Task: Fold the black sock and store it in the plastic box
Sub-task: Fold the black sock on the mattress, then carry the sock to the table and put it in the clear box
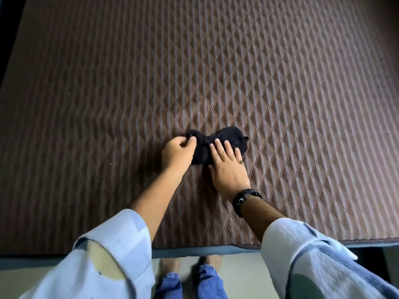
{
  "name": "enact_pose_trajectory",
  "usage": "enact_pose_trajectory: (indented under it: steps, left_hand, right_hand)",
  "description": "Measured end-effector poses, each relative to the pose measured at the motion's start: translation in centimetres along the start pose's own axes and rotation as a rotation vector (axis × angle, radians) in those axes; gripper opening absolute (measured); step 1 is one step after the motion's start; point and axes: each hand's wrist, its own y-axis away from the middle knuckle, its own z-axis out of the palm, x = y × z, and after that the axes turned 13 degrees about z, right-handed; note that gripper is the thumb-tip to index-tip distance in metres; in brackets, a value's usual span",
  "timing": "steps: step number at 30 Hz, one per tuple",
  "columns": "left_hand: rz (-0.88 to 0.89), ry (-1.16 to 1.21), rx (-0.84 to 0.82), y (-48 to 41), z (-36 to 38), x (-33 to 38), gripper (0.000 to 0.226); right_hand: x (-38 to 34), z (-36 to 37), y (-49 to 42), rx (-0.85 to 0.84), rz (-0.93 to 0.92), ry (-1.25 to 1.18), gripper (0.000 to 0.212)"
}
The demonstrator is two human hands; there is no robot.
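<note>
Quilted brown mattress [259, 83] carries the black sock [222, 138]. My left hand [179, 151] pinches its end; my right hand [227, 167] presses flat. Risk: bunched middle springs open; no box visible.

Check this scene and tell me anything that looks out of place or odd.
The black sock is bunched at its middle on the quilted mattress, not flat. The left hand pinches its left end; the right hand presses it flat. No plastic box is in view. Nothing looks spilled or damaged.
</note>
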Motion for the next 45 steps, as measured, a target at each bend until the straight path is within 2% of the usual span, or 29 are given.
enact_pose_trajectory:
  steps: [2,6,10,12,15,16,17,20,22,23,25,26,27,29,32,34,36,38,40,42,45]
  left_hand:
    - [0.093,-0.015,-0.045,0.5,1.3,1.7,0.026]
    - [0.192,-0.299,-0.144,1.6,4.4,4.7,0.027]
    - [0.238,-0.426,-0.194,2.2,6.7,6.3,0.031]
    - [0.249,-0.443,-0.283,2.2,7.6,6.1,0.035]
    - [0.274,-0.484,-0.428,2.1,8.1,5.0,0.042]
    - [0.301,-0.495,-0.462,2.1,8.0,4.4,0.043]
    - [0.326,-0.499,-0.485,2.0,7.7,3.8,0.043]
    - [0.366,-0.507,-0.511,2.1,6.6,2.5,0.048]
    - [0.399,-0.458,-0.463,2.8,5.9,2.0,0.046]
    - [0.410,-0.394,-0.377,3.2,5.5,1.7,0.041]
    - [0.295,-0.187,-0.123,3.9,5.0,1.4,0.034]
    - [0.173,-0.065,-0.042,4.4,4.7,1.6,0.038]
    - [0.022,0.074,-0.038,4.9,4.6,1.8,0.047]
    - [-0.212,0.310,-0.192,6.3,5.0,2.9,0.054]
    - [-0.233,0.383,-0.335,9.3,6.3,6.3,0.064]
    - [-0.108,0.293,-0.366,11.4,7.0,9.1,0.048]
    - [0.016,0.219,-0.480,14.4,7.6,12.2,0.040]
    - [0.133,0.208,-0.649,18.3,7.7,14.8,0.032]
    - [0.256,0.184,-0.861,23.4,7.7,17.4,0.014]
    - [0.347,0.126,-1.023,28.4,7.6,19.7,0.010]
    - [0.499,0.030,-1.225,37.0,7.4,23.4,0.014]
  right_hand:
    - [-0.2,0.3,0.5,0.013,0.041,-0.010,0.064]
    - [-0.4,0.7,1.2,-0.005,0.124,-0.085,0.061]
    - [0.5,0.6,2.3,0.022,0.078,-0.263,0.058]
    - [1.4,0.1,3.5,0.140,0.145,-0.533,0.047]
    - [2.8,-1.2,3.4,0.441,0.394,-0.888,0.030]
    - [3.0,-1.8,2.5,0.468,0.485,-0.945,0.028]
    - [3.2,-2.5,1.4,0.423,0.549,-0.980,0.029]
    - [3.4,-4.6,-2.1,0.079,0.563,-0.878,0.047]
    - [3.7,-5.7,-3.5,-0.061,0.558,-0.727,0.039]
    - [3.9,-6.1,-3.8,-0.087,0.572,-0.721,0.033]
    - [4.3,-6.8,-3.3,-0.126,0.653,-0.958,0.013]
    - [4.3,-7.2,-2.5,-0.156,0.708,-1.168,0.011]
    - [4.3,-7.3,-1.5,-0.176,0.750,-1.370,0.014]
    - [4.7,-7.8,1.2,-0.173,0.776,-1.624,0.013]
    - [5.6,-9.4,6.1,-0.121,0.776,-1.637,0.016]
    - [6.8,-11.0,9.9,-0.065,0.783,-1.679,0.012]
    - [8.2,-13.7,14.4,0.041,0.787,-1.732,0.006]
    - [9.8,-16.4,19.1,0.215,0.812,-1.772,0.028]
    - [11.6,-19.8,25.1,0.391,0.788,-1.792,0.030]
    - [12.9,-22.3,31.4,0.463,0.783,-1.777,0.024]
    - [14.6,-25.1,41.8,0.600,0.919,-1.684,0.017]
